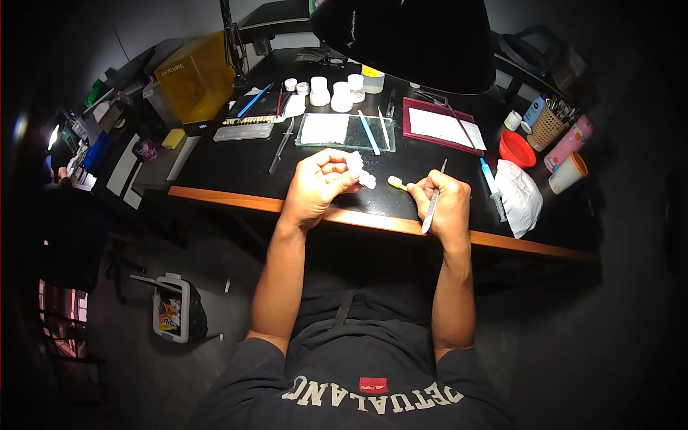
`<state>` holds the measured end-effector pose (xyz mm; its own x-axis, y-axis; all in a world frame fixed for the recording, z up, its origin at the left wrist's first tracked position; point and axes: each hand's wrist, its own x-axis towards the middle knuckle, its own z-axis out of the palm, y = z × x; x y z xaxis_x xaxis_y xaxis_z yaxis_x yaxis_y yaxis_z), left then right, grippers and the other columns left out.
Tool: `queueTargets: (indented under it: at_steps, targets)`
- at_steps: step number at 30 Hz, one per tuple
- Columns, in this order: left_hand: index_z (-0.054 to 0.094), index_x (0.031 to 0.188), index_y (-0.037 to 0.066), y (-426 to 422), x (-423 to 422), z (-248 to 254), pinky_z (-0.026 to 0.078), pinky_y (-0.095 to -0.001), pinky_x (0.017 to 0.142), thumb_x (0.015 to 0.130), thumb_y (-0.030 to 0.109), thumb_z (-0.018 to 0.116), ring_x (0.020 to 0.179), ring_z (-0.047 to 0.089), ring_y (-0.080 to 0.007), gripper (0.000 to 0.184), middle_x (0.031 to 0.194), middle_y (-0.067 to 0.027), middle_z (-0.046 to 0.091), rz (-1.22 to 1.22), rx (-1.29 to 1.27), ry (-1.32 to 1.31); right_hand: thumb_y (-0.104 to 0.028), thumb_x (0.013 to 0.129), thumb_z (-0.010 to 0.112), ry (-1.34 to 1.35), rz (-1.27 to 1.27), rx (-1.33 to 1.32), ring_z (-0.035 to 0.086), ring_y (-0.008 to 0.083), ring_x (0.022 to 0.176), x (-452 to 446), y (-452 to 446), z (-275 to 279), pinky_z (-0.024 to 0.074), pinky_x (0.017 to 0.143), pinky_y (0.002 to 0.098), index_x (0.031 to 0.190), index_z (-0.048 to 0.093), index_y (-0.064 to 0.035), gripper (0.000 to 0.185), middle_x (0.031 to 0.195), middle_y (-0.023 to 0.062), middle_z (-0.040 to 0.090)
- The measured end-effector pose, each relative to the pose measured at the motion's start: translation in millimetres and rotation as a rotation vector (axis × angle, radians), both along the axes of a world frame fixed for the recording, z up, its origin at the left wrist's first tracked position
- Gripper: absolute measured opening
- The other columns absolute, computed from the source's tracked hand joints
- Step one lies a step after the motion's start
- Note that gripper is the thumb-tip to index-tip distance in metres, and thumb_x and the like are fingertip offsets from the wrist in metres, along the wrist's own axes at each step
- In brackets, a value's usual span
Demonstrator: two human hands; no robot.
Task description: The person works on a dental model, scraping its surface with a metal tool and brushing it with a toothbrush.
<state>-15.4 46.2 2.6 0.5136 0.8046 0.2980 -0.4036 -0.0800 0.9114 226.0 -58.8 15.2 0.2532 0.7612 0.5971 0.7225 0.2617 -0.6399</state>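
Note:
Over the table's front edge, my left hand [321, 183] is closed, pinching a small white lumpy piece [366, 179] between thumb and fingers. Whether it is a plaster cast or crumpled tissue I cannot tell. To its right, my right hand [446, 201] is closed around a yellow toothbrush [398, 183], its head pointing left towards the white piece without touching it. A slim metal tool with a flat grey handle [430, 215] also passes through the right hand's grip. Most of the toothbrush handle is hidden by the fingers.
Behind my hands lie a glass slab [322, 148] and a dark red board [473, 148]. White jars [319, 92] stand farther back. A red bowl [517, 149], a syringe [492, 188] and a white crumpled bag [519, 201] sit right. A black lamp shade [408, 43] hangs overhead.

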Motion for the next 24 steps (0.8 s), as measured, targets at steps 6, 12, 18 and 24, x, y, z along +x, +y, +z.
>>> queueTargets:
  at_steps: [6,12,18,24]
  targets:
    - [0.072,0.124,-0.005,-1.8,-0.9,4.1,0.067,-0.03,0.086,0.1,0.004,0.08,0.097,0.078,-0.0163,0.027,0.108,-0.0111,0.079,-0.016,-0.01,0.0,-0.001,0.083,0.088,0.0,-0.02,-0.032,0.071,0.0253,0.057,-1.0,-3.5,3.8,0.051,0.056,0.0358,0.069,0.055,-0.0007,0.036,0.065,0.0143,0.068]
    - [0.072,0.129,-0.007,-0.4,0.7,0.9,0.067,-0.0321,0.088,0.102,0.007,0.077,0.098,0.08,-0.0194,0.031,0.111,-0.0146,0.08,0.021,0.002,0.033,-0.001,0.084,0.088,0.001,-0.02,-0.016,0.069,0.021,0.057,1.6,-1.9,-1.0,0.0508,0.056,0.0341,0.069,0.053,-0.0009,0.038,0.064,0.0133,0.068]
    - [0.072,0.129,-0.007,0.4,0.2,0.4,0.067,-0.0322,0.088,0.102,0.006,0.076,0.099,0.08,-0.0198,0.029,0.111,-0.0146,0.08,0.015,0.016,0.034,-0.005,0.083,0.089,0.01,-0.022,-0.02,0.069,0.0259,0.055,4.6,-0.8,-3.8,0.0507,0.055,0.0371,0.069,0.057,-0.0018,0.036,0.062,0.0134,0.066]
    - [0.072,0.126,-0.006,-1.4,0.6,2.4,0.067,-0.0319,0.087,0.102,0.005,0.076,0.099,0.08,-0.0198,0.027,0.11,-0.0148,0.08,0.026,0.027,0.038,-0.007,0.084,0.089,0.021,-0.024,-0.024,0.069,0.0266,0.055,3.6,-0.3,-3.9,0.0511,0.056,0.0377,0.069,0.057,-0.0016,0.036,0.063,0.0132,0.066]
